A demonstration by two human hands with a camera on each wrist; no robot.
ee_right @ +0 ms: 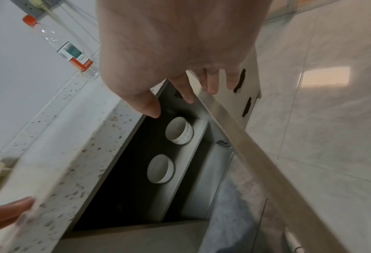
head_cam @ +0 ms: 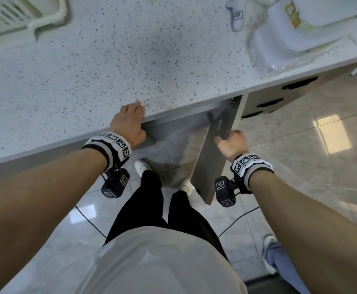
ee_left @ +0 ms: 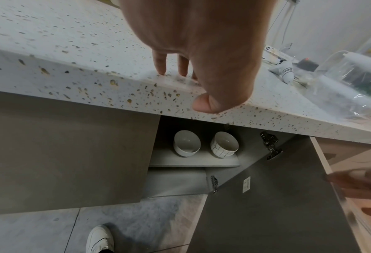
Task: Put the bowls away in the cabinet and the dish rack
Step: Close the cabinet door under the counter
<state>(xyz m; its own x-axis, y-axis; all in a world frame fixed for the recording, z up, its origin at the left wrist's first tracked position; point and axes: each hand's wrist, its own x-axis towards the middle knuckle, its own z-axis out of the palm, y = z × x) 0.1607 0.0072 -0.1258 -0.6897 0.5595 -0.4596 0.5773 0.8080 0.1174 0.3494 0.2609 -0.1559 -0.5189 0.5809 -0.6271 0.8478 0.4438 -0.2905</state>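
Note:
Two white bowls stand side by side on the upper shelf inside the open cabinet: a plain bowl (ee_left: 186, 143) (ee_right: 160, 168) and a line-patterned bowl (ee_left: 224, 144) (ee_right: 179, 130). The grey cabinet door (head_cam: 213, 162) (ee_left: 277, 205) (ee_right: 256, 150) is swung out towards me. My right hand (head_cam: 228, 136) (ee_right: 180, 101) rests on the door's top edge, fingers fairly straight across it. My left hand (head_cam: 140, 119) (ee_left: 189, 89) lies flat on the speckled countertop (head_cam: 131, 60) at its front edge, thumb against the edge. The cream dish rack (head_cam: 14, 15) sits at the counter's far left.
Clear plastic bags and white containers (head_cam: 300, 28) crowd the counter's right end. Drawers (head_cam: 279, 102) lie right of the open door. My feet (head_cam: 142, 166) are below the cabinet, a black cable (head_cam: 236, 219) runs over the tiles, and another person's shoe (head_cam: 269, 251) is at my right.

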